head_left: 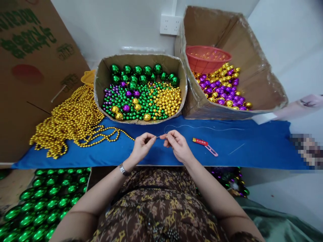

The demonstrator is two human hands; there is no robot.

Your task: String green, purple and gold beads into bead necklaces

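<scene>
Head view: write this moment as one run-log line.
left hand: pinching thread; right hand: pinching thread; gold bead strands: piled left, one reaching left hand; red-and-pink tool: on blue cloth

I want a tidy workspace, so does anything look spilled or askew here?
Nothing looks clearly spilled or damaged. Only the gold bead strands look untidy: heaped loosely on the blue cloth, one straggling toward the left hand.

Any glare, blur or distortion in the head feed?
Head view: glare spots on round, shiny green metallic balls; head view: wide-angle stretch toward the lower edge, on the bare forearms; head view: left hand and right hand fairly sharp, thin pale thread faint against blue cloth; head view: blocky mosaic hides part of the right edge.
</scene>
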